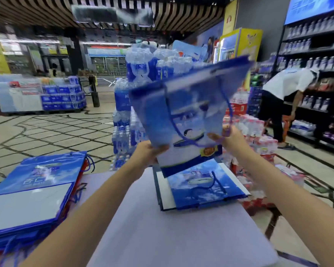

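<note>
Both hands have got the blue paper bag [185, 112] up in the air. The left hand [150, 151] pinches its lower left edge and the right hand [227, 135] grips the lower right by the thin rope handle, so the glossy rectangle sits tilted and kinda blurry. Under the grip is the flat pale table [162, 232], off to the left a thick stack of folded bags [33, 193], and right below a smaller flat pile [201, 189].
</note>
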A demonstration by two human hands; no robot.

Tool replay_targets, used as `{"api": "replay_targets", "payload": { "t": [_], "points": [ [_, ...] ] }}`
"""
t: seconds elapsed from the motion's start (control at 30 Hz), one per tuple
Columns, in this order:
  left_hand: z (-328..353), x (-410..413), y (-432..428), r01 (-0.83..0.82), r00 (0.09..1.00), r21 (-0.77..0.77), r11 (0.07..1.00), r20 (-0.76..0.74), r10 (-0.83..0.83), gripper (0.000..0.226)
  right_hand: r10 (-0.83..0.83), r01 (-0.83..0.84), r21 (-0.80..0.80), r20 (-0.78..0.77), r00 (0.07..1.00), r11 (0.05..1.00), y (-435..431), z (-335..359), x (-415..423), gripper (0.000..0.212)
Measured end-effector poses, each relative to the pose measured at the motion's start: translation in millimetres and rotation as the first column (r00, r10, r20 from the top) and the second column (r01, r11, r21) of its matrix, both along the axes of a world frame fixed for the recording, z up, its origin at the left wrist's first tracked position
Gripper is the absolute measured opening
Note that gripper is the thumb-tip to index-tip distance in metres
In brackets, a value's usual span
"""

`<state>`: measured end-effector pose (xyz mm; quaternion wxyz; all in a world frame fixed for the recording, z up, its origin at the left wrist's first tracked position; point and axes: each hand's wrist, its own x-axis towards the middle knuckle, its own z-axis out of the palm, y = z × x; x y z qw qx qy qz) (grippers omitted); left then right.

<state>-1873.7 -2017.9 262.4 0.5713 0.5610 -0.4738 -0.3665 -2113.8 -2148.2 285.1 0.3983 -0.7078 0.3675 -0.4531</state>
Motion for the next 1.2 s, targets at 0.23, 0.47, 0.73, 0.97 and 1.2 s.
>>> {"api": "replay_targets", "payload": {
  "t": [0.23,0.47,0.73,0.97,1.2],
  "points": [
    [-34,-23,-20,-0.092,0.983,0.079,0.993,-0.152,0.103,0.022,-0.106,0.116,0.098,-0.100,0.989,0.988,3,-36,-17,0.037],
    [-88,-29,-31,-0.386,0.818,0.315,0.867,0.552,0.163,0.053,-0.129,0.247,0.180,-0.498,0.857,0.952,-8,-90,-35,0.053],
    [-103,-50,-29,-0.518,0.599,0.184,0.836,0.775,0.201,0.051,-0.177,0.317,0.085,-0.680,0.712,0.945,-10,-105,-33,0.044],
    [-108,-43,-38,-0.552,0.538,0.147,0.821,0.815,0.215,0.054,-0.232,0.382,0.083,-0.672,0.704,0.920,-13,-110,-26,0.044],
    [-109,-34,-35,-0.476,0.639,0.149,0.867,0.736,0.224,0.039,-0.366,0.388,-0.159,-0.753,0.547,0.908,4,-100,-17,0.034]
  ]
}}
